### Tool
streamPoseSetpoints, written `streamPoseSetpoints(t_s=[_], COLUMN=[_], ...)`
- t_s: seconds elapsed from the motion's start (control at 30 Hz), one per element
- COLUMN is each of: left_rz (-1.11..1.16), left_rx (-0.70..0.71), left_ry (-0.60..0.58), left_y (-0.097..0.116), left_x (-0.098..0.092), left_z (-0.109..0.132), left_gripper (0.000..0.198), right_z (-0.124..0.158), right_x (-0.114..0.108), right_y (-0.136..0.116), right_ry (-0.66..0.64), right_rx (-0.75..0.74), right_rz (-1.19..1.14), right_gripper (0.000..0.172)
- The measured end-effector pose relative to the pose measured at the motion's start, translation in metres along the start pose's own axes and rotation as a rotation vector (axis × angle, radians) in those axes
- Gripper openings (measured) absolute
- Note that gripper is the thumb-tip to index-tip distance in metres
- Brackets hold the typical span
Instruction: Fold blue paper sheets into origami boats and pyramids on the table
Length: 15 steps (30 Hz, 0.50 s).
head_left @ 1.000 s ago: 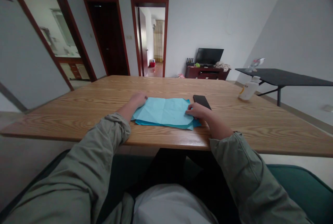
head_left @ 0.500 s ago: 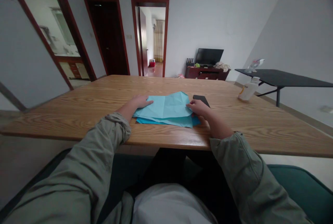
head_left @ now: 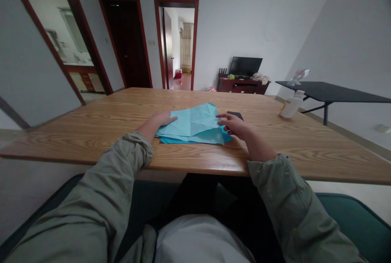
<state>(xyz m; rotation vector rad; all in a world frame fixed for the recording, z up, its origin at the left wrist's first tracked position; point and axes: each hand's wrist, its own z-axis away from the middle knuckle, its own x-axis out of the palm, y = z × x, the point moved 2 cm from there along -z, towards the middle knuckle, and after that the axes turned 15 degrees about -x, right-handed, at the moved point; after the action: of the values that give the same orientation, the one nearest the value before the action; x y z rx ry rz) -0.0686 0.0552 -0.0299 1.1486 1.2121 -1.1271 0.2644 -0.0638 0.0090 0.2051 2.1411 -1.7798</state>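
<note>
Creased light-blue paper [head_left: 195,120] lies in overlapping layers on the wooden table in front of me. A brighter blue sheet [head_left: 175,140] peeks out beneath its near edge and at the right. My left hand [head_left: 162,119] rests on the paper's left edge, thumb stretched over it and fingers loosely extended. At the right edge, my right hand [head_left: 232,125] has its fingers spread and slightly bent, the tips touching or just over the paper. Beyond that hand is a flat dark object [head_left: 236,114], partly hidden by it.
A translucent bottle [head_left: 291,105] stands on the table [head_left: 122,108] at the right. A black folding table [head_left: 330,91] is behind it with a clear plastic item on top. A television [head_left: 246,66] sits on a dark red cabinet [head_left: 253,87] by the far wall.
My right hand's fingers have gone from pinching the paper's right edge to spread apart. The paper has shifted slightly away from me, and my left hand moved a little left.
</note>
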Motion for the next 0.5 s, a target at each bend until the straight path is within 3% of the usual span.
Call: streamPoseSetpoints(t_s=[0.33, 0.5], left_rz=[0.03, 0.033], left_rx=[-0.043, -0.049], left_ry=[0.0, -0.005], left_y=[-0.012, -0.012], left_x=[0.005, 0.002], left_z=[-0.012, -0.008], left_gripper=[0.084, 0.082], right_z=[-0.005, -0.004], right_x=[-0.002, -0.001], right_y=[0.008, 0.005], right_ry=[-0.009, -0.055], right_rx=[-0.009, -0.011], right_rz=[0.037, 0.06], right_gripper=[0.021, 0.023])
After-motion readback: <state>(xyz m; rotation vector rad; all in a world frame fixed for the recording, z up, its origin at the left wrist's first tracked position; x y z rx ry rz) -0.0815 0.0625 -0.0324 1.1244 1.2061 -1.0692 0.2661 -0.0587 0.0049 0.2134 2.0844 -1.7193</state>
